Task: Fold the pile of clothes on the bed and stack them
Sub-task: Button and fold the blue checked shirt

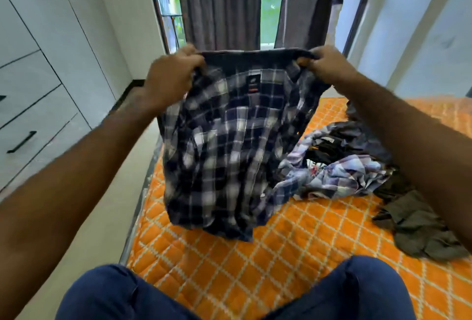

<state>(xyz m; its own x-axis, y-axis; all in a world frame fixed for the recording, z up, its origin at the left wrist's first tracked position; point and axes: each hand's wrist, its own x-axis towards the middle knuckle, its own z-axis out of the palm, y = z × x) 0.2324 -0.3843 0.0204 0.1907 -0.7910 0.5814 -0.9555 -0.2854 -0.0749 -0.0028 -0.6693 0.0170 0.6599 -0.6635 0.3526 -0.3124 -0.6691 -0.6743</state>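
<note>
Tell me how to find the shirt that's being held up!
Start at the orange quilted bed. Above its near left part, the left hand and right hand each grip a top corner of the dark plaid shirt. Unlike the crumpled pile lying on the bed, it hangs spread open in the air.

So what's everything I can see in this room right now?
plaid shirt: one, navy and white, held up by its collar over the bed
bed cover: one, orange with white lattice
clothes pile: one heap, pale plaid, black and olive pieces, right side of bed
wardrobe: one, white, black handles, left
curtains: two, grey, at the window
knees: two, navy trousers, bottom
left hand: grips the shirt's left corner
right hand: grips its right corner
</note>
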